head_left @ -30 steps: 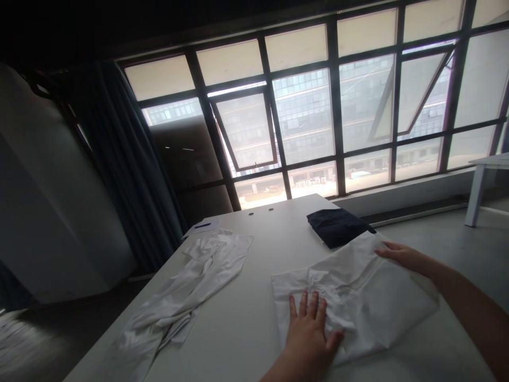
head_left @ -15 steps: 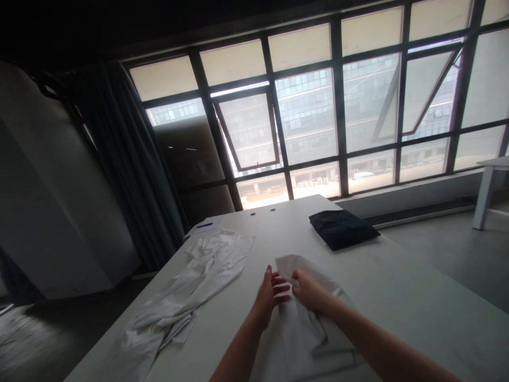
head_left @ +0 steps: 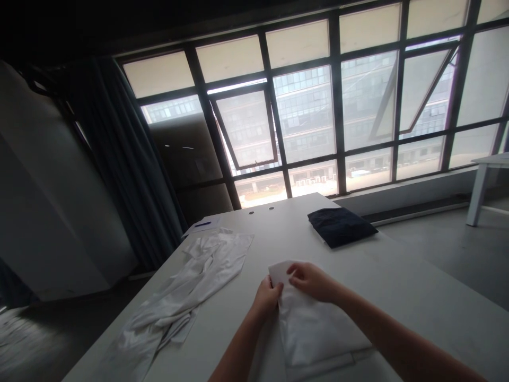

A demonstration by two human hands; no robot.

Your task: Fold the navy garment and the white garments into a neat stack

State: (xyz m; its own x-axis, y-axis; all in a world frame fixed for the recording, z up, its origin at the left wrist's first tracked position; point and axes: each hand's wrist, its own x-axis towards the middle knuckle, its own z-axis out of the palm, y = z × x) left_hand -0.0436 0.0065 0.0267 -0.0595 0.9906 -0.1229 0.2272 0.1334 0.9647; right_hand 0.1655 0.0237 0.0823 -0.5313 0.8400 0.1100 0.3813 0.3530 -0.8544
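Cloth (head_left: 322, 329) lies folded on the table (head_left: 421, 307) — left hand (head_left: 268, 297) clamps its edge between thumb and fingers, right hand (head_left: 312, 281) rests bent fingers near its far end, grip unclear.

The white cloth (head_left: 318, 329) I see is folded into a narrow, layered bundle on the near part of the worktop (head_left: 413, 297), its long side running away from the person. It looks smooth and faintly shiny, with soft creases; at the near end, layered edges show along a shadowed line. The left hand (head_left: 268, 295) grips its left edge near the far corner, thumb on top. The right hand (head_left: 310, 281) lies over the far end, fingers bent.
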